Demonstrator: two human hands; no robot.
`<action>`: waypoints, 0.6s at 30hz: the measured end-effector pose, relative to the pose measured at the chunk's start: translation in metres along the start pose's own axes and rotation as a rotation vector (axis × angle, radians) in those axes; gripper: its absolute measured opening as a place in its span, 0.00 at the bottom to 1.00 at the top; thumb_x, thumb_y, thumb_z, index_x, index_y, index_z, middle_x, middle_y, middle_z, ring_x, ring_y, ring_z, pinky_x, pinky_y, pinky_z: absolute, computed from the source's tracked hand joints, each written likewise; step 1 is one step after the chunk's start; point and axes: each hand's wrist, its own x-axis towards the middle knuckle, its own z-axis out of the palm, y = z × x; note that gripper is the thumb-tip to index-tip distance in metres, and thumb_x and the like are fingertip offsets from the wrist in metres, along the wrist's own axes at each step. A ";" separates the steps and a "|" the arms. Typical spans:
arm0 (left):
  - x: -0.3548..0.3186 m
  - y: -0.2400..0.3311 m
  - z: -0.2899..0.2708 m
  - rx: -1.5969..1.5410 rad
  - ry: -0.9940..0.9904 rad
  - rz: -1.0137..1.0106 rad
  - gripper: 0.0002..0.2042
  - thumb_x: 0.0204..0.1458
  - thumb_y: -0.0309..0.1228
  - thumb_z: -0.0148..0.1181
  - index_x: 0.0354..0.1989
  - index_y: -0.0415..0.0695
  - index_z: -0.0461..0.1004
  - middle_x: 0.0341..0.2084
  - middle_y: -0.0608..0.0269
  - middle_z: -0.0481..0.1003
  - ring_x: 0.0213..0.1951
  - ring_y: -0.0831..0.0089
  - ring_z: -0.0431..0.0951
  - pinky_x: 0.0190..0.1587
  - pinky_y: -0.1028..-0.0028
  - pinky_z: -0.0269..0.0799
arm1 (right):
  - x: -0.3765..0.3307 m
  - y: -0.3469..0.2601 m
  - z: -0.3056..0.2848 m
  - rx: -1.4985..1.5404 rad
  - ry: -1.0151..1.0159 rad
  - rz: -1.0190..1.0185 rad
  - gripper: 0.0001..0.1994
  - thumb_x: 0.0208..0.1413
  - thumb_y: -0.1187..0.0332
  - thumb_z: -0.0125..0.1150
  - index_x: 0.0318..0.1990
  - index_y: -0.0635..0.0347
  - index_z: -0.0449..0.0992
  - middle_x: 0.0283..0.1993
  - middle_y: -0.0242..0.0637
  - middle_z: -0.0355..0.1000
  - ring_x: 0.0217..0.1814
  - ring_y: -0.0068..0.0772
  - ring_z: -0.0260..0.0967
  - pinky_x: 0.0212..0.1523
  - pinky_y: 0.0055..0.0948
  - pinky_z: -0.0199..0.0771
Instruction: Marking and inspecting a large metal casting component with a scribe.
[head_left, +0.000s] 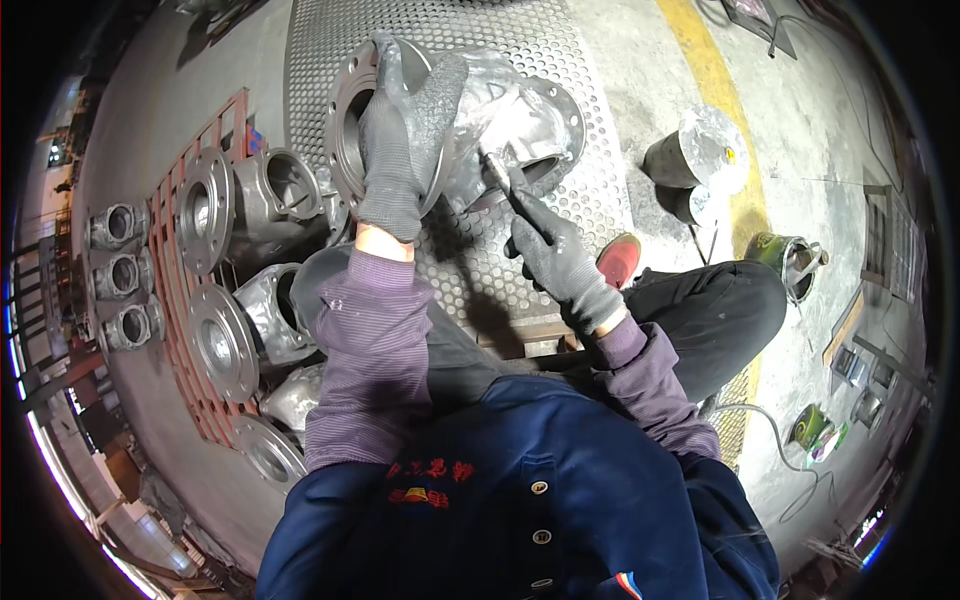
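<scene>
Workpiece: flanged metal casting (492, 110), lying on a perforated metal plate (318, 45) beyond the right hand and beneath the left.
Tool: slim hand tool (498, 174), running from the right hand's fingers toward the casting's side opening; its tip lies at the surface near that opening, contact not certain.
Good practice: the casting is best held firmly against turning, the tool kept at a low, even angle and guided in short, controlled strokes, clear of the left hand.
Left hand (398, 140): gloved, laid over the flange nearest it, forearm almost straight ahead; fingertips partly lost against the metal, so how tightly they close cannot be told.
Right hand (562, 250): gloved, pinching the tool, forearm slanting inward, wrist nearly straight.
Surroundings: similar castings (222, 340) left of the left hand; bucket (672, 160) right of the right hand.
</scene>
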 end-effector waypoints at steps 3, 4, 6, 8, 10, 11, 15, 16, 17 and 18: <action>0.001 -0.004 0.007 -0.188 0.062 0.103 0.31 0.54 0.36 0.60 0.61 0.30 0.57 0.46 0.49 0.73 0.43 0.66 0.76 0.45 0.73 0.73 | 0.002 0.014 0.001 -0.128 0.053 -0.098 0.24 0.63 0.64 0.48 0.66 0.57 0.59 0.27 0.29 0.70 0.17 0.13 0.59 0.17 0.17 0.61; 0.000 -0.004 0.005 -0.184 0.066 0.100 0.31 0.54 0.36 0.60 0.61 0.30 0.57 0.46 0.49 0.73 0.43 0.66 0.76 0.45 0.73 0.73 | 0.001 0.002 0.002 -0.082 0.055 -0.026 0.24 0.63 0.64 0.48 0.66 0.57 0.58 0.27 0.28 0.69 0.18 0.13 0.59 0.18 0.16 0.61; -0.003 -0.002 0.002 -0.016 0.073 0.140 0.29 0.54 0.35 0.58 0.60 0.30 0.59 0.52 0.46 0.67 0.50 0.61 0.70 0.52 0.70 0.68 | -0.002 -0.011 0.001 -0.013 -0.003 0.050 0.24 0.63 0.65 0.48 0.66 0.57 0.58 0.28 0.28 0.69 0.19 0.12 0.59 0.19 0.16 0.63; -0.005 0.005 0.002 0.143 0.078 0.193 0.26 0.55 0.34 0.56 0.59 0.30 0.61 0.58 0.43 0.61 0.57 0.55 0.64 0.58 0.67 0.63 | 0.001 0.008 0.000 -0.060 0.003 -0.025 0.24 0.63 0.65 0.49 0.66 0.57 0.58 0.28 0.29 0.70 0.19 0.13 0.60 0.19 0.17 0.63; -0.002 0.008 0.001 0.395 0.112 0.272 0.25 0.55 0.33 0.55 0.58 0.31 0.62 0.61 0.43 0.59 0.61 0.53 0.61 0.62 0.67 0.60 | 0.003 0.015 -0.001 -0.106 0.011 -0.032 0.24 0.62 0.66 0.49 0.65 0.57 0.59 0.30 0.30 0.70 0.20 0.13 0.60 0.20 0.17 0.64; -0.002 0.009 0.003 0.397 0.111 0.270 0.25 0.55 0.33 0.55 0.58 0.31 0.62 0.61 0.43 0.59 0.61 0.53 0.61 0.62 0.67 0.60 | 0.004 0.013 0.000 -0.104 0.010 -0.031 0.24 0.62 0.66 0.49 0.65 0.57 0.59 0.30 0.30 0.70 0.20 0.13 0.60 0.20 0.17 0.64; 0.003 0.011 0.009 0.202 0.204 0.194 0.25 0.54 0.33 0.56 0.58 0.32 0.63 0.59 0.43 0.60 0.60 0.54 0.62 0.61 0.66 0.62 | 0.004 0.012 -0.001 -0.261 -0.141 -0.195 0.22 0.59 0.70 0.49 0.60 0.67 0.63 0.61 0.56 0.63 0.61 0.44 0.64 0.61 0.36 0.61; 0.005 0.005 0.008 0.271 0.224 0.254 0.25 0.54 0.33 0.57 0.57 0.32 0.63 0.58 0.43 0.61 0.59 0.54 0.63 0.60 0.66 0.63 | 0.003 0.011 -0.001 -0.219 0.001 -0.156 0.23 0.61 0.67 0.49 0.62 0.63 0.62 0.45 0.43 0.67 0.41 0.29 0.63 0.41 0.26 0.63; 0.007 -0.002 0.008 0.340 0.244 0.314 0.25 0.53 0.34 0.57 0.57 0.32 0.63 0.57 0.43 0.62 0.58 0.54 0.64 0.59 0.66 0.63 | 0.002 0.008 -0.001 -0.178 0.143 -0.116 0.23 0.62 0.65 0.49 0.65 0.59 0.60 0.29 0.31 0.71 0.20 0.14 0.62 0.22 0.17 0.64; 0.010 -0.009 0.007 0.410 0.262 0.373 0.25 0.53 0.34 0.58 0.57 0.31 0.63 0.56 0.43 0.64 0.57 0.55 0.65 0.58 0.66 0.64 | 0.001 0.002 -0.008 -0.139 0.076 -0.054 0.25 0.63 0.64 0.48 0.66 0.57 0.57 0.27 0.29 0.71 0.19 0.14 0.61 0.19 0.17 0.63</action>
